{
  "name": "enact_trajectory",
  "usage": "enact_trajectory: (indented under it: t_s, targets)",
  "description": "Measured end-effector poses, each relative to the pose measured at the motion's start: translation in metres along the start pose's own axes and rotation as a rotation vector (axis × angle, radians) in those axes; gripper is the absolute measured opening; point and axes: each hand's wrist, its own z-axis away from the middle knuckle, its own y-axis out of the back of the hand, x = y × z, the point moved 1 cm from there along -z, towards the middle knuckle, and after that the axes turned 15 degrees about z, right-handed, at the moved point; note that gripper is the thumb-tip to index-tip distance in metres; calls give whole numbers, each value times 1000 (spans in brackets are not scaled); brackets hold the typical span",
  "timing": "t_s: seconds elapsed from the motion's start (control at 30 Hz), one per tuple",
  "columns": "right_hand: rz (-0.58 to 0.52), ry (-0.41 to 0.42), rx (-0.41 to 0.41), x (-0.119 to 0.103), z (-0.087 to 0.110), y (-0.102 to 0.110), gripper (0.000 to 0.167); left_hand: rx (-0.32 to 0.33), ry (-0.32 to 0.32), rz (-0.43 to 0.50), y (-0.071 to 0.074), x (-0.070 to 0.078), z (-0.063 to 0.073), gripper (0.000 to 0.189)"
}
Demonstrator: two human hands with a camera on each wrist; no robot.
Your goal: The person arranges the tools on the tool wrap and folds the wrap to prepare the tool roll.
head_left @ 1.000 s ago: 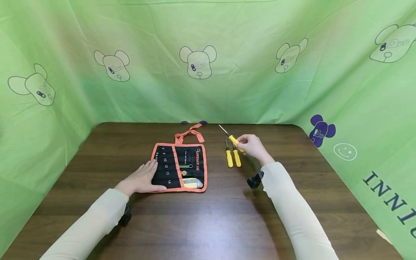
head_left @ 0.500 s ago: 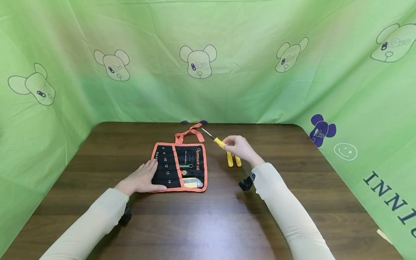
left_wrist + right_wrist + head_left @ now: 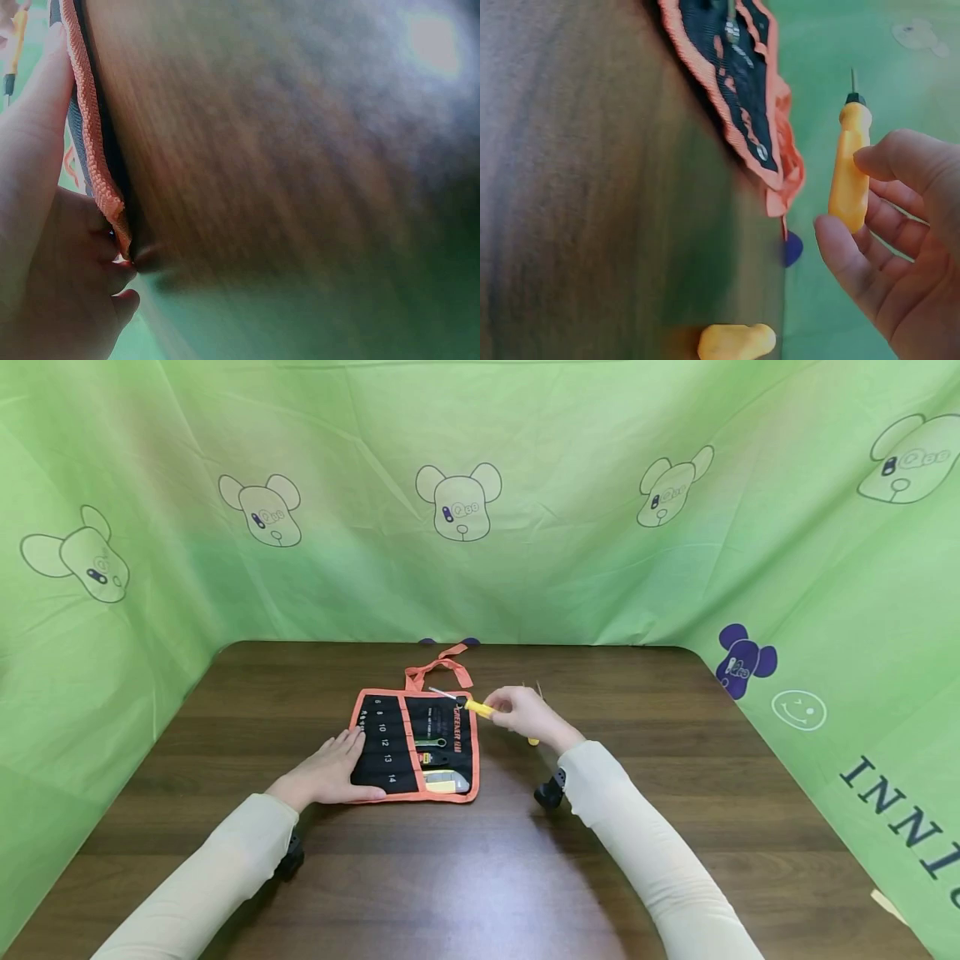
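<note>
A black tool pouch [image 3: 399, 727] with orange trim lies unfolded on the table. My left hand [image 3: 326, 774] rests on its left side, fingers extended, thumb along the near edge. In the right wrist view, my right hand [image 3: 907, 225] pinches a screwdriver [image 3: 851, 176] by its yellow handle between thumb and fingers. Seen from the head, the screwdriver's shaft points left and overlaps the pouch's upper right part. A wrench [image 3: 431, 742] and a utility knife [image 3: 446, 782] show in the pouch's right half. The pouch's left pockets carry printed sizes.
Behind my right hand lie two more yellow screwdrivers, mostly hidden; one yellow handle [image 3: 739, 341] shows in the right wrist view. Orange ties [image 3: 437, 670] stretch from the pouch toward the table's back edge. A green printed curtain [image 3: 555, 577] hangs around the table.
My right hand has carried the screwdriver left, from above the other two screwdrivers to the pouch's upper right edge. My left hand stays in place on the pouch.
</note>
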Motion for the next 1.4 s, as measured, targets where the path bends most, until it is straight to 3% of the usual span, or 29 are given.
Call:
enact_trajectory:
  t_s: [0.13,0.27,1.4]
  targets:
    - [84,71,-5,-2,-2,-8,15,1,-1,-2,0,0,0,109]
    - [100,99,-18,-4,-4,-15,15,3,-6,-1,0,0,0,108]
    - [184,153,-70,-10,-11,-26,13,-5,8,-1,0,2,1,108]
